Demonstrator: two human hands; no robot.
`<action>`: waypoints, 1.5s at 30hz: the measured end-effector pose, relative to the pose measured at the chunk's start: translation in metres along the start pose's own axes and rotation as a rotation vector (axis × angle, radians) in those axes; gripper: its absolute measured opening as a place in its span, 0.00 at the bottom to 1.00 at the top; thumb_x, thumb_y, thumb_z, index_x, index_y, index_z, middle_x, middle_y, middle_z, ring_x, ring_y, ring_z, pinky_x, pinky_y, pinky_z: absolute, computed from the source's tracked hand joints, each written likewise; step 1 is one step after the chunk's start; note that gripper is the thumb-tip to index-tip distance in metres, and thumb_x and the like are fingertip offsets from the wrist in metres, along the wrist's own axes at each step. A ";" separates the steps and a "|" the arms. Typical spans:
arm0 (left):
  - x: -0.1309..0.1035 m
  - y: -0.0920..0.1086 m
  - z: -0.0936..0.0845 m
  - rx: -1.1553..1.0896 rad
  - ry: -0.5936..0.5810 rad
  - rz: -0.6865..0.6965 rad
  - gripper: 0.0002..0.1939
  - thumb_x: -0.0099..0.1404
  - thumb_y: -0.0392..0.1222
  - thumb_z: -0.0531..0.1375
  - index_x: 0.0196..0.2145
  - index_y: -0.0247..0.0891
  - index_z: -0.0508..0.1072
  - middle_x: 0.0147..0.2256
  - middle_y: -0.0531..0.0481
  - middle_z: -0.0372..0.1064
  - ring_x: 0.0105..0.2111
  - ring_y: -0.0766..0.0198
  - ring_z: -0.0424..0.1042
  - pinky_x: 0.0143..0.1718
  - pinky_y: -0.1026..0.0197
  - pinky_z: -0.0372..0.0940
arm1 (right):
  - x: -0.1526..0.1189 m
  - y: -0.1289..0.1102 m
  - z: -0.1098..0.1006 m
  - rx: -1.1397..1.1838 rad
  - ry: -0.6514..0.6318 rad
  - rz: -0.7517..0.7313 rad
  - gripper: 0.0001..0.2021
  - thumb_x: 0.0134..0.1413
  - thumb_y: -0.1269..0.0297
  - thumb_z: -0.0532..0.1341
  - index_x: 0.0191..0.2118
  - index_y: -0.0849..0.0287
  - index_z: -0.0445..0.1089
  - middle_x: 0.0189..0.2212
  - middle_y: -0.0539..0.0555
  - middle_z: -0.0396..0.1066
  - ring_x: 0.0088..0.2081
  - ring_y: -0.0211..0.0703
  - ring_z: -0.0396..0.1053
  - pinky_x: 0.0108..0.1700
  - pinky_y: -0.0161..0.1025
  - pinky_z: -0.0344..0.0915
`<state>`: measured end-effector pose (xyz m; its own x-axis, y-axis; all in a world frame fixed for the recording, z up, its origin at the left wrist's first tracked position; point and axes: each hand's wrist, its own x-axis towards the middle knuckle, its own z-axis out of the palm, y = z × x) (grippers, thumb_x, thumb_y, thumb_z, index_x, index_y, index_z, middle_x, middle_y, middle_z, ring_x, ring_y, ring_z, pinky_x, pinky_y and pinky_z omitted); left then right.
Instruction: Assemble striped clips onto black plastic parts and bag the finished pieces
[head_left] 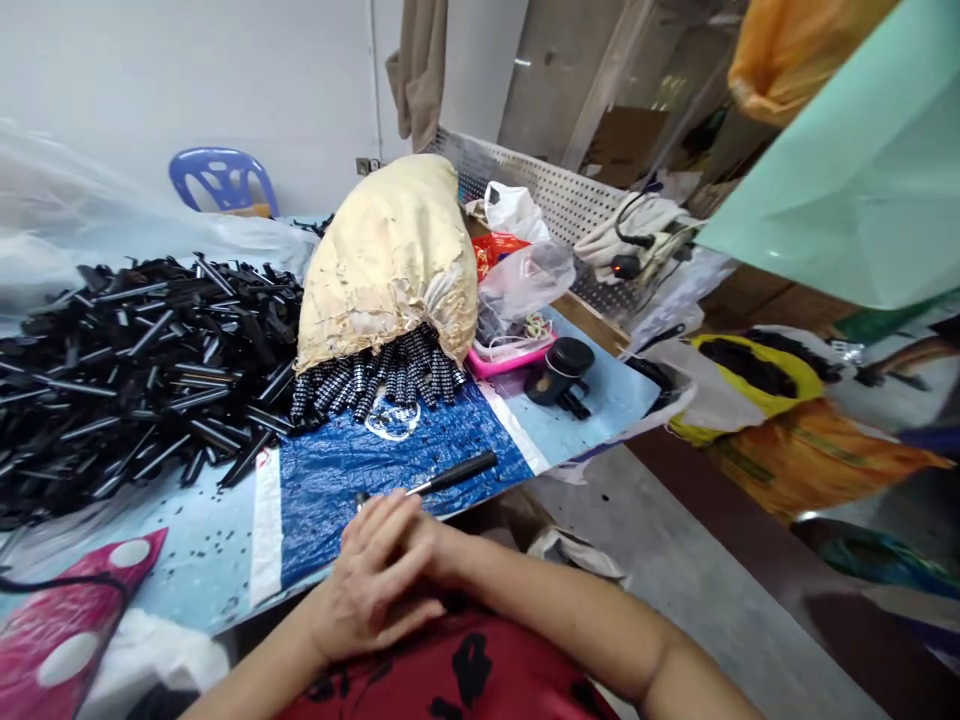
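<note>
Red shirt (409, 668) nearest; person's left hand (361, 600) and right hand (426, 545) lie folded together (fingers overlapping; cannot tell whether they grip anything). Black-handled tool (459, 473) lies on blue sheet (476, 428), just beyond.

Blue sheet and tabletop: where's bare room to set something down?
Mostly bare: the blue sheet between its left white strip and the tool; the tabletop right of the black mug. Crowded: the black-piece heap and cream sack.
</note>
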<state>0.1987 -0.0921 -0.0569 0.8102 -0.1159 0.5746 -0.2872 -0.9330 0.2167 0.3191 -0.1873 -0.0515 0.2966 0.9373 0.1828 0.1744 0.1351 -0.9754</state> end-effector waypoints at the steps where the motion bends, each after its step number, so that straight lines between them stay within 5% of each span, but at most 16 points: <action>1: -0.007 -0.007 -0.001 0.019 0.072 -0.062 0.41 0.66 0.45 0.67 0.73 0.44 0.56 0.70 0.32 0.57 0.71 0.37 0.57 0.66 0.35 0.62 | -0.001 0.003 -0.017 0.132 0.050 0.078 0.11 0.59 0.60 0.63 0.38 0.59 0.83 0.37 0.54 0.83 0.44 0.42 0.82 0.48 0.47 0.77; 4: -0.031 -0.028 0.000 0.127 0.235 -0.328 0.44 0.66 0.37 0.67 0.74 0.45 0.52 0.68 0.33 0.59 0.71 0.38 0.56 0.68 0.33 0.60 | -0.002 0.011 -0.061 0.189 0.105 0.238 0.16 0.60 0.62 0.66 0.51 0.62 0.78 0.39 0.53 0.82 0.36 0.36 0.80 0.42 0.35 0.77; 9: -0.063 -0.045 0.014 0.224 0.189 -0.542 0.41 0.68 0.37 0.65 0.73 0.42 0.55 0.65 0.31 0.63 0.70 0.39 0.59 0.68 0.33 0.61 | -0.002 0.018 -0.118 -0.688 0.113 0.073 0.15 0.67 0.58 0.61 0.54 0.57 0.74 0.43 0.57 0.81 0.45 0.45 0.79 0.53 0.44 0.74; 12: -0.066 -0.046 0.019 0.201 0.152 -0.580 0.38 0.69 0.38 0.65 0.72 0.41 0.57 0.65 0.32 0.63 0.70 0.38 0.59 0.67 0.33 0.62 | 0.025 0.018 -0.141 -1.100 0.115 0.111 0.18 0.71 0.57 0.55 0.57 0.60 0.73 0.52 0.61 0.80 0.52 0.47 0.78 0.59 0.44 0.70; 16: -0.064 -0.046 0.018 0.180 0.130 -0.597 0.31 0.70 0.38 0.63 0.68 0.39 0.62 0.65 0.32 0.63 0.69 0.38 0.61 0.66 0.33 0.64 | 0.099 0.017 -0.153 -1.252 0.163 0.216 0.24 0.74 0.58 0.48 0.67 0.61 0.64 0.63 0.66 0.71 0.60 0.50 0.73 0.61 0.45 0.68; 20: -0.064 -0.043 0.019 0.175 0.120 -0.595 0.28 0.70 0.37 0.64 0.65 0.38 0.64 0.65 0.32 0.63 0.69 0.39 0.61 0.65 0.34 0.66 | 0.165 0.019 -0.151 -1.393 0.164 0.384 0.27 0.71 0.63 0.48 0.71 0.68 0.55 0.50 0.73 0.77 0.50 0.59 0.78 0.53 0.50 0.71; 24: -0.065 -0.040 0.019 0.149 0.136 -0.621 0.27 0.70 0.36 0.63 0.64 0.40 0.65 0.65 0.33 0.63 0.69 0.39 0.61 0.65 0.35 0.67 | 0.192 0.026 -0.148 -1.477 0.123 0.514 0.29 0.68 0.67 0.51 0.70 0.72 0.52 0.44 0.75 0.78 0.48 0.60 0.79 0.50 0.49 0.71; 30: -0.064 -0.040 0.015 0.095 0.126 -0.609 0.24 0.70 0.35 0.63 0.62 0.37 0.68 0.65 0.33 0.64 0.70 0.40 0.60 0.66 0.36 0.66 | 0.197 0.032 -0.152 -1.518 0.131 0.589 0.28 0.66 0.67 0.54 0.68 0.71 0.54 0.44 0.73 0.78 0.47 0.59 0.79 0.49 0.48 0.70; 38: -0.064 -0.041 0.015 0.044 0.144 -0.600 0.21 0.69 0.35 0.64 0.58 0.36 0.70 0.62 0.33 0.67 0.69 0.41 0.62 0.65 0.37 0.67 | 0.184 0.021 -0.155 -1.536 0.066 0.417 0.19 0.66 0.62 0.54 0.59 0.63 0.66 0.53 0.67 0.75 0.52 0.56 0.74 0.52 0.45 0.66; 45: -0.064 -0.044 0.013 0.037 0.150 -0.603 0.20 0.69 0.35 0.64 0.57 0.35 0.71 0.60 0.33 0.69 0.67 0.40 0.64 0.64 0.37 0.68 | 0.113 0.009 -0.155 -1.626 -0.094 0.083 0.19 0.70 0.66 0.50 0.60 0.60 0.69 0.51 0.60 0.75 0.42 0.47 0.74 0.38 0.41 0.60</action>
<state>0.1664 -0.0479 -0.1140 0.7427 0.4816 0.4652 0.2187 -0.8311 0.5113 0.5000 -0.1298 -0.0208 0.3109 0.9477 0.0726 0.9305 -0.3190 0.1798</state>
